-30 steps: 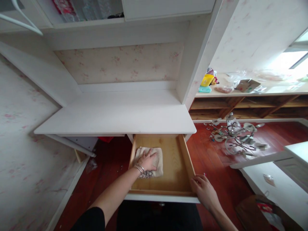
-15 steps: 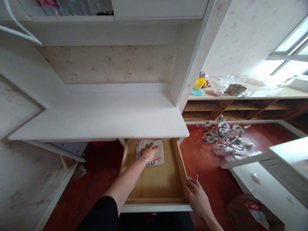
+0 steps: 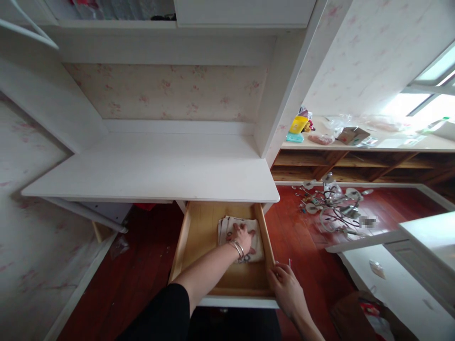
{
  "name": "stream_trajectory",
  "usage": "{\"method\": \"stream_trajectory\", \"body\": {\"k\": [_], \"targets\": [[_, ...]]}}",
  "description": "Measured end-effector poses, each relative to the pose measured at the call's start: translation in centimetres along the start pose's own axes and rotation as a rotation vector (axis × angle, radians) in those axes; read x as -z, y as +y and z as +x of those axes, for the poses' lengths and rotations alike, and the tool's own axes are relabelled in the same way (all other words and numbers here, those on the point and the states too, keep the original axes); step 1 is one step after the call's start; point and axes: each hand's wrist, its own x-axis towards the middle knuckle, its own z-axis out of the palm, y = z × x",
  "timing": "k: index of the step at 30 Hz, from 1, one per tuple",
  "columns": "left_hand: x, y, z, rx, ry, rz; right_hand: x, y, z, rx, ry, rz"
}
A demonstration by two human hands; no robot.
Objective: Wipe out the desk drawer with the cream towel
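A folded beige cloth with a dark printed pattern [image 3: 258, 246] lies in the right part of an open wooden drawer [image 3: 199, 222]. My left hand [image 3: 241, 236], with bracelets at the wrist, rests on top of the cloth, fingers spread and pressed down on it. At the drawer's right wall, near the front corner, my right hand [image 3: 287, 286] has its fingers curled against the edge. A thin, small thing with a red tip [image 3: 290, 262] shows just beyond those fingers; whether they hold it is unclear.
Above the drawer is a white desk top [image 3: 159, 170] with a shelf unit. On the red floor to the right lies a metal chandelier [image 3: 334, 203]. A low wooden shelf [image 3: 355, 158] bears plastic bags and a box. A brown bag [image 3: 350, 308] stands at lower right.
My left hand has slid the folded cloth from the drawer's left-middle to its right side and a little nearer. My right hand has stayed at the drawer's right wall.
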Motion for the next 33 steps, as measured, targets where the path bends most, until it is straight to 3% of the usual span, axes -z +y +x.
{"method": "stream_trajectory", "body": {"k": [5,9,17,20,24,29,33], "targets": [[-3.4,2.1,-3.8,0.023,-0.015,0.053,-0.2,0.4,0.0,0.025,-0.019,0.003],[-5.3,2.5,-5.0,0.023,-0.003,0.069,-0.4,0.8,-0.6,0.062,-0.054,-0.003],[-6.4,1.6,-5.5,0.058,0.006,0.03,-0.7,1.2,-1.4,0.087,-0.058,-0.023],[-6.1,-0.3,-6.0,0.039,-0.009,0.031,-0.9,1.5,-1.4,0.088,-0.069,-0.029],[-6.2,-4.7,-7.9,0.003,0.024,0.076,-1.0,1.8,-1.4,0.077,-0.086,-0.035],[-6.5,-10.0,-10.6,0.099,0.024,0.069,-0.9,1.7,-1.3,0.07,-0.092,-0.03],[-6.0,-12.3,-10.3,0.122,0.024,0.039,-0.9,1.6,-1.2,0.077,-0.093,-0.037]]}}
